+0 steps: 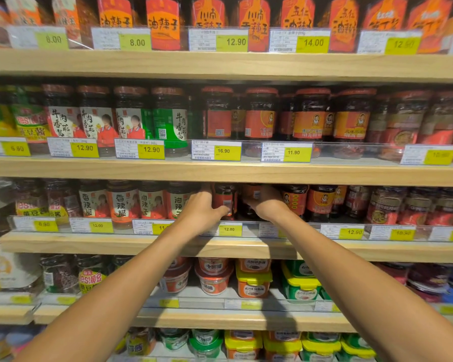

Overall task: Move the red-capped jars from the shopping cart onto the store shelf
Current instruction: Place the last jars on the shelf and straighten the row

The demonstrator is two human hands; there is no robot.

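Head camera looks at a wooden store shelf [228, 245] full of sauce jars. Both arms reach to the third board from the top. The left hand [199, 212] is wrapped around a dark jar with red label [224, 201], thumb on its front, and the jar stands upright just behind the clear price rail [249, 229]. The right hand [266, 205] is closed on a second jar [254, 195] just beside the first one; this one is mostly hidden, so its cap I cannot see clearly.
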